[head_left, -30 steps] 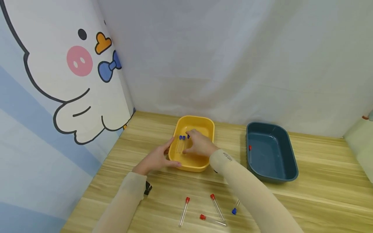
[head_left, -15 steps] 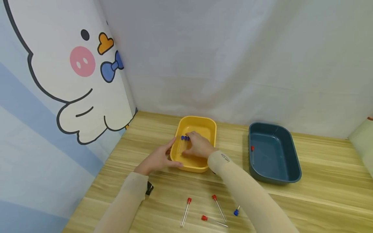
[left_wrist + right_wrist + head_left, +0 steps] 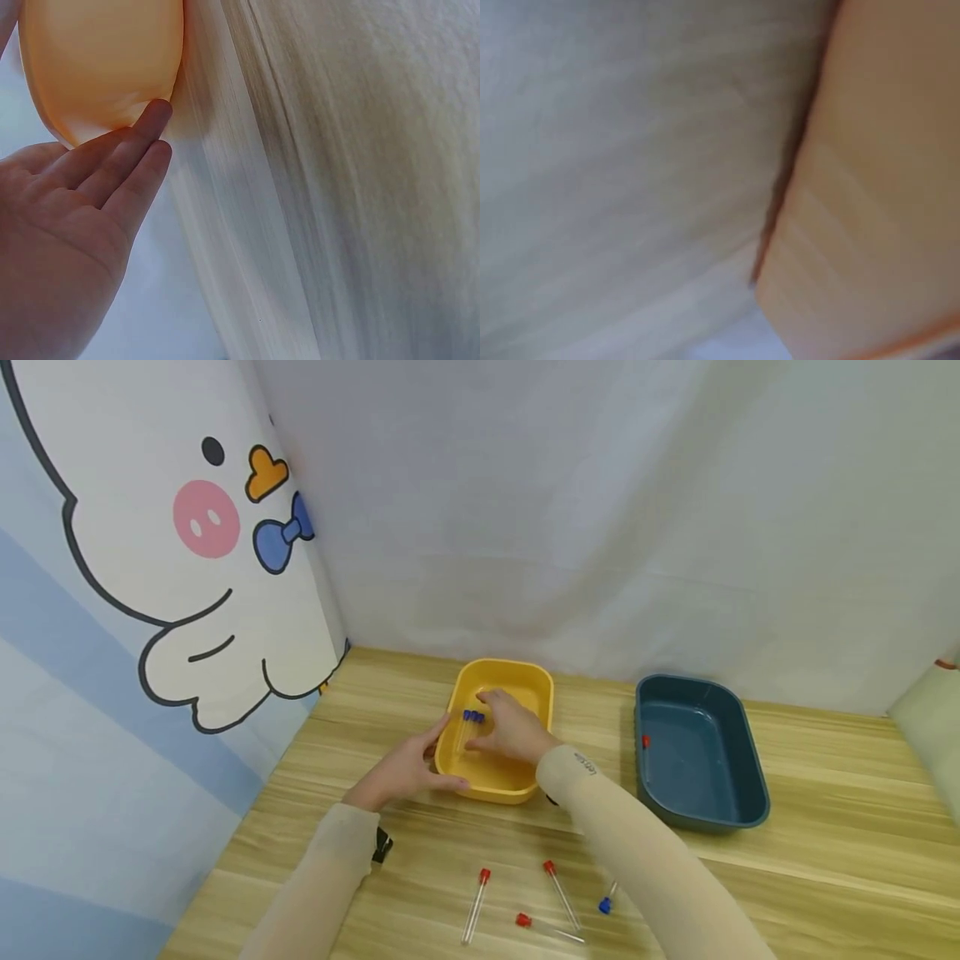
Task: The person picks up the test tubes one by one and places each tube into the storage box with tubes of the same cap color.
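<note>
Three blue-capped test tubes [image 3: 473,716] lie side by side in the left part of the yellow basin [image 3: 513,670]. My right hand [image 3: 513,727] is inside the basin, just right of the tubes, its thumb and index finger spread apart with nothing between them. My left hand [image 3: 408,768] rests against the basin's near left corner, thumb along the front rim. In the left wrist view its fingers [image 3: 127,169] lie fairly straight against the outside wall. The right wrist view shows only the basin's blurred outer wall [image 3: 870,187], no hand.
Nearer me on the wooden table lie red-capped test tubes [image 3: 476,906] and a blue-capped tube [image 3: 606,904], partly behind my right sleeve. At right stands a dark blue basin [image 3: 701,752] with a red-capped tube [image 3: 646,742] along its left wall. A white curtain [image 3: 600,527] hangs behind.
The third blue-capped tube, earlier at my right fingertips, now lies against the other two. My right thumb and index finger have parted from it. The left hand stays in place.
</note>
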The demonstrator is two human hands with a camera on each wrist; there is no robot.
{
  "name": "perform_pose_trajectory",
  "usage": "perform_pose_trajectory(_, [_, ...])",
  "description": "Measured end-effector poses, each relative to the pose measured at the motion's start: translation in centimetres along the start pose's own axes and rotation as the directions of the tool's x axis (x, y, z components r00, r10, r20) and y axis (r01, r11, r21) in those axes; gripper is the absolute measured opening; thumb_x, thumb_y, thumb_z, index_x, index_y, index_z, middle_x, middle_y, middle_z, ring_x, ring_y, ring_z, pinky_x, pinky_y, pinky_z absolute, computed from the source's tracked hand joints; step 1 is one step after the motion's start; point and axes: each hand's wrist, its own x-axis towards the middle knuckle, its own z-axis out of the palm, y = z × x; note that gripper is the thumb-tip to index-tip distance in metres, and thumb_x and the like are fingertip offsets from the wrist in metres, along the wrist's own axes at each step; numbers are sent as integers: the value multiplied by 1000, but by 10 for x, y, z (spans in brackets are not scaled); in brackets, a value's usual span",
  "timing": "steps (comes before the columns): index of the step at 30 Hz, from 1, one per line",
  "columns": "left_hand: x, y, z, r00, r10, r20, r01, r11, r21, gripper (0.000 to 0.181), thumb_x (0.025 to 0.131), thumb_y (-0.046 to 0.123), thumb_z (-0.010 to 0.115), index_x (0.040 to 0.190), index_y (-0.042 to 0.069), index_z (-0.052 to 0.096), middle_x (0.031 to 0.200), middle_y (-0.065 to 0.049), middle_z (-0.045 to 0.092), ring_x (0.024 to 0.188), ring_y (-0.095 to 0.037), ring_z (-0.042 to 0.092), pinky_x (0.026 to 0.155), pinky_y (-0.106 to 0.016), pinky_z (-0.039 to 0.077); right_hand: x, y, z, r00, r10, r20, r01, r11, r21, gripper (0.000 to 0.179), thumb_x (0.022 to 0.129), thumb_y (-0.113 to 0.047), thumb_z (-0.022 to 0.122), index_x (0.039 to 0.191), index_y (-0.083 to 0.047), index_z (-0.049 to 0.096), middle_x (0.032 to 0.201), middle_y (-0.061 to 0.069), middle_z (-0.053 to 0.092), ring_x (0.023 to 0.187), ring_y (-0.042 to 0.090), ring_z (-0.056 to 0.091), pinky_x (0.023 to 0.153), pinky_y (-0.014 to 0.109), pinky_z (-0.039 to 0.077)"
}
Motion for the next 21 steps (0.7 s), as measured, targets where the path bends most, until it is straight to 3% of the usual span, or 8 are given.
perform_pose_trajectory(6, [-1, 1, 1, 1000, -3, -3, 3, 1000, -2, 116, 80, 44, 88, 167, 34, 11, 162, -9, 45, 143, -28, 52, 118, -50, 45, -9, -4, -17, 1000, -4, -24, 6, 998, 60, 92, 86, -42, 84, 158, -7, 38, 162, 13, 42, 148, 32, 44, 123, 49, 39])
perform_pose_trajectory(15, [-2, 1, -1, 1000, -16, -8, 16, 1000, 16, 122, 76, 49, 90, 167, 30, 12, 154, -7, 54, 132, -22, 60, 115, -48, 48, -27, -2, -37, 999, -11, -34, 13, 998, 63, 92, 87, -46, 82, 159, -10, 37, 164, 11, 40, 149, 33, 43, 122, 53, 39])
perform_pose_trajectory(21, [-2, 3, -2, 1000, -17, -5, 17, 1000, 15, 126, 72, 53, 91, 167, 30, 11, 157, -8, 51, 136, -24, 57, 119, -50, 44, -47, 3, -58, 999, -19, -45, 22, 998, 58, 92, 87, -50, 81, 159, -13, 38, 163, 9, 41, 148, 34, 44, 120, 55, 41])
